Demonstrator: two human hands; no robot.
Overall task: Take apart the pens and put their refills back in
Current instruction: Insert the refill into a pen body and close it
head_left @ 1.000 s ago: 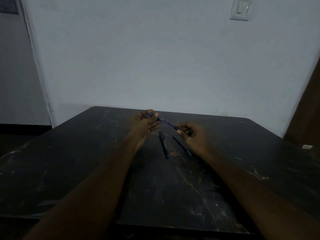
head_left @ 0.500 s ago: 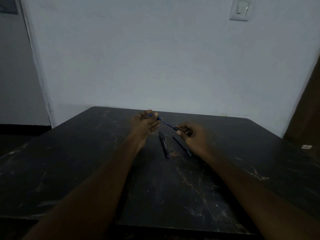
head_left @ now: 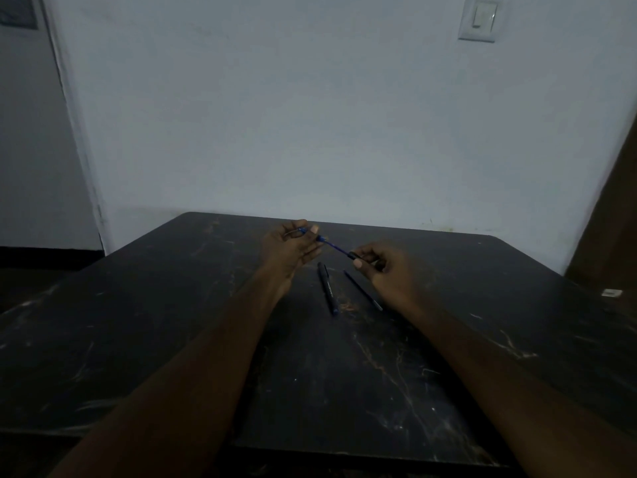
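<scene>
A blue pen (head_left: 332, 246) is held in the air above the far part of the dark table (head_left: 172, 322), between both hands. My left hand (head_left: 289, 248) grips its blue barrel end. My right hand (head_left: 382, 270) pinches the dark tip end between thumb and fingers. Below them a black capped pen (head_left: 326, 288) lies flat on the table. A thin dark refill (head_left: 362, 290) lies just to its right, partly under my right hand.
The table's far edge meets a pale wall with a light switch (head_left: 479, 17). A small white object (head_left: 610, 292) lies at the table's right edge. A dark door or panel (head_left: 613, 219) stands at the right.
The hands have barely moved. The blue pen stays gripped at both ends, with the right hand perhaps a touch farther from the left.
</scene>
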